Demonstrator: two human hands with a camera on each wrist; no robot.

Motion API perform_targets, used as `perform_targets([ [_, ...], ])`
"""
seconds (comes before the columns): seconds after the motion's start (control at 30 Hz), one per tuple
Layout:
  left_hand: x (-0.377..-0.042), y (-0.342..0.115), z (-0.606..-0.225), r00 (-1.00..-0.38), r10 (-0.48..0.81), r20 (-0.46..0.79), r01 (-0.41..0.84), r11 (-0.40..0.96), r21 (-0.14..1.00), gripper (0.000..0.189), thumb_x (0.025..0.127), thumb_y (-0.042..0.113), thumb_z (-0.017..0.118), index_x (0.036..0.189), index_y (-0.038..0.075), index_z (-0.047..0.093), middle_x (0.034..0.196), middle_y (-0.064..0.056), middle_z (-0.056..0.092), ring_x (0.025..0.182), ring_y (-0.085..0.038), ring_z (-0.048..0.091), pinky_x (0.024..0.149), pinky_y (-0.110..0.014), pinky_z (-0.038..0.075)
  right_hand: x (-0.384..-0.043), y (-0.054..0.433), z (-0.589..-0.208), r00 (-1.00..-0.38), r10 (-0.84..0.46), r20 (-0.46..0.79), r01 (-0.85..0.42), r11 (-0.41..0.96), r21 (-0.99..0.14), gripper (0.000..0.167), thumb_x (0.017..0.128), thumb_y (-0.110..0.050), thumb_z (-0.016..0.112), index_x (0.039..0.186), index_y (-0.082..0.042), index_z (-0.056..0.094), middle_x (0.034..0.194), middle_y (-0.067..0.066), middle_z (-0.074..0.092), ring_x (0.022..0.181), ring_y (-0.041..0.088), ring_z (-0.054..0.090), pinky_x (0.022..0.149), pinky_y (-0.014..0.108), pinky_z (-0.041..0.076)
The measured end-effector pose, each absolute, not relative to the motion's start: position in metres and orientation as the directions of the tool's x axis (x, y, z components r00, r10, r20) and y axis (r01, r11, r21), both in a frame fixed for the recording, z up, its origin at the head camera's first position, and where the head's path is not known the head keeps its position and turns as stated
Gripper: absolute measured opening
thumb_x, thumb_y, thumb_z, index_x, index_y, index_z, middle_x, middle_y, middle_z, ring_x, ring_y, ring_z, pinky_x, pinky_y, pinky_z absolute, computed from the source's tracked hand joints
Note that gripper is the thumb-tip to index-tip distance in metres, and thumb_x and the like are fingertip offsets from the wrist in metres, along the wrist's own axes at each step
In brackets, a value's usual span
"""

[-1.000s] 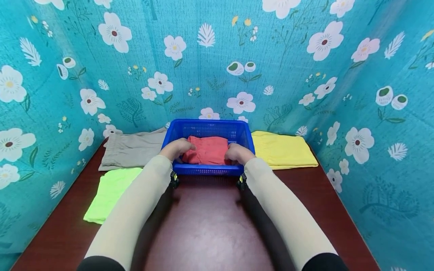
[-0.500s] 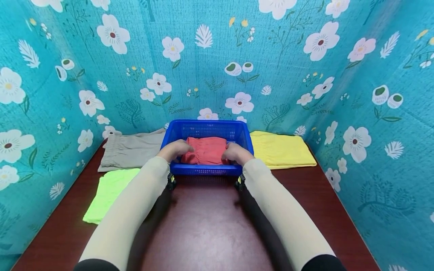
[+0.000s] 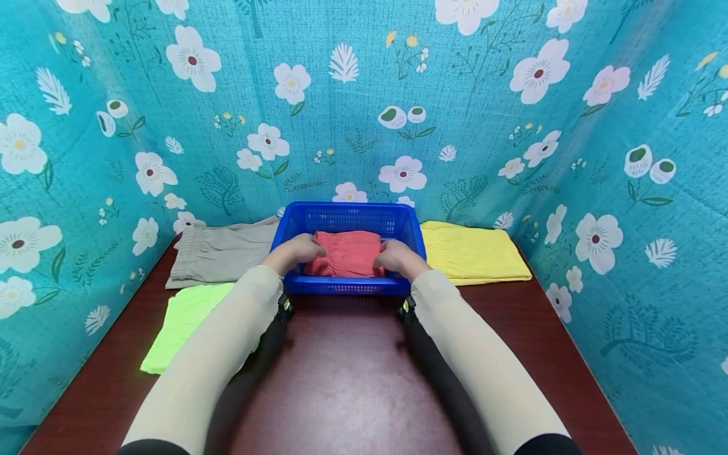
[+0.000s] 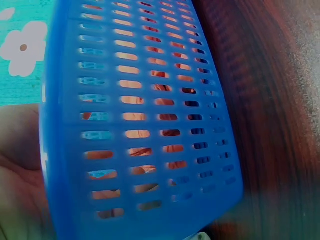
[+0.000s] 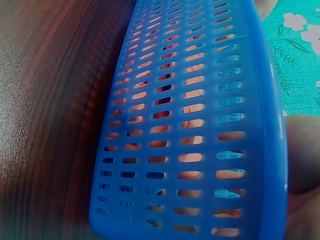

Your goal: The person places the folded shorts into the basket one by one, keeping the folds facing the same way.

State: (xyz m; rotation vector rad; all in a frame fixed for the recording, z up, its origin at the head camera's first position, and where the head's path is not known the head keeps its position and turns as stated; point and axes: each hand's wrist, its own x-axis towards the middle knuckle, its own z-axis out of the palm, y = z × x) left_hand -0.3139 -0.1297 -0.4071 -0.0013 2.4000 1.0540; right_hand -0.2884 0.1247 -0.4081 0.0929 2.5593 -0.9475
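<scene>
In the head view, folded red shorts with a gathered waistband lie inside a blue plastic basket. My left hand reaches over the basket's front left and holds the left end of the shorts, thumb on top. At the right end, my right hand holds them the same way. The fingers under the cloth are hidden. Both wrist views mostly show the slotted basket wall, with red cloth glimpsed through the holes. Part of the right hand shows beyond the rim in the right wrist view.
Folded grey shorts lie left of the basket, and folded yellow shorts lie right of it. A folded lime-green garment is at the front left, partly behind the left sleeve. Flowered teal cloth hangs around the dark red table.
The view shifts slightly. Both hands stay at the ends of the red shorts, and the shorts and basket keep their places.
</scene>
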Motion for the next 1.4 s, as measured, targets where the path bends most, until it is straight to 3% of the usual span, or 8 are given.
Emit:
perform_targets([
  [0.13, -0.311, -0.129, -0.403, -0.877, 0.199, -0.437, -0.18, 0.707, 0.684, 0.054, 0.103, 0.025, 0.058, 0.149, 0.0, 0.045, 0.149, -0.02, 0.05, 0.138, -0.041, 0.047, 0.108, -0.066, 0.041, -0.285, 0.126, -0.405, -0.925, -0.106, -0.364, 0.151, 0.778, -0.61, 0.04, 0.096, -0.022, 0.067, 0.132, -0.005, 0.061, 0.12, 0.012, 0.064, 0.1, 0.027, 0.057, 0.087, 0.041, 0.051],
  [0.27, -0.307, -0.128, -0.397, -0.887, 0.228, -0.401, -0.125, 0.719, 0.684, 0.055, 0.103, 0.026, 0.058, 0.15, -0.001, 0.044, 0.15, -0.021, 0.049, 0.138, -0.04, 0.047, 0.11, -0.063, 0.041, -0.279, 0.126, -0.402, -0.934, -0.148, -0.325, 0.084, 0.793, -0.603, 0.057, 0.097, -0.024, 0.065, 0.148, -0.002, 0.05, 0.144, 0.016, 0.056, 0.124, 0.03, 0.055, 0.109, 0.049, 0.046],
  [0.37, -0.303, -0.127, -0.393, -0.898, 0.267, -0.349, -0.048, 0.73, 0.681, 0.057, 0.103, 0.026, 0.057, 0.15, -0.003, 0.044, 0.152, -0.023, 0.047, 0.138, -0.039, 0.047, 0.11, -0.059, 0.043, -0.276, 0.126, -0.4, -0.94, -0.163, -0.301, 0.051, 0.803, -0.594, 0.063, 0.098, -0.025, 0.064, 0.153, -0.002, 0.044, 0.152, 0.017, 0.05, 0.137, 0.032, 0.049, 0.115, 0.051, 0.04],
  [0.53, -0.296, -0.126, -0.388, -0.914, 0.308, -0.264, 0.047, 0.727, 0.685, 0.057, 0.102, 0.025, 0.058, 0.149, -0.005, 0.046, 0.151, -0.024, 0.049, 0.139, -0.038, 0.047, 0.113, -0.054, 0.041, -0.272, 0.126, -0.398, -0.95, -0.201, -0.24, -0.025, 0.814, -0.581, 0.061, 0.099, -0.025, 0.063, 0.151, 0.0, 0.046, 0.152, 0.019, 0.05, 0.14, 0.034, 0.048, 0.116, 0.051, 0.04],
  [1.03, -0.27, -0.128, -0.381, -0.916, 0.382, -0.118, 0.201, 0.696, 0.689, 0.045, 0.103, 0.027, 0.06, 0.14, 0.001, 0.058, 0.136, -0.019, 0.064, 0.129, -0.033, 0.058, 0.107, -0.049, 0.047, -0.253, 0.13, -0.402, -0.95, -0.284, -0.128, -0.129, 0.733, -0.668, 0.05, 0.101, -0.027, 0.062, 0.144, -0.005, 0.055, 0.133, 0.015, 0.066, 0.123, 0.03, 0.062, 0.105, 0.048, 0.05],
  [1.4, -0.253, -0.138, -0.376, -0.909, 0.414, -0.042, 0.272, 0.668, 0.693, 0.046, 0.104, 0.03, 0.061, 0.143, 0.006, 0.057, 0.143, -0.016, 0.06, 0.131, -0.032, 0.058, 0.106, -0.05, 0.05, -0.245, 0.133, -0.397, -0.953, -0.299, -0.037, -0.198, 0.714, -0.672, 0.044, 0.101, -0.027, 0.062, 0.14, -0.008, 0.059, 0.133, 0.013, 0.066, 0.126, 0.028, 0.061, 0.106, 0.047, 0.05],
])
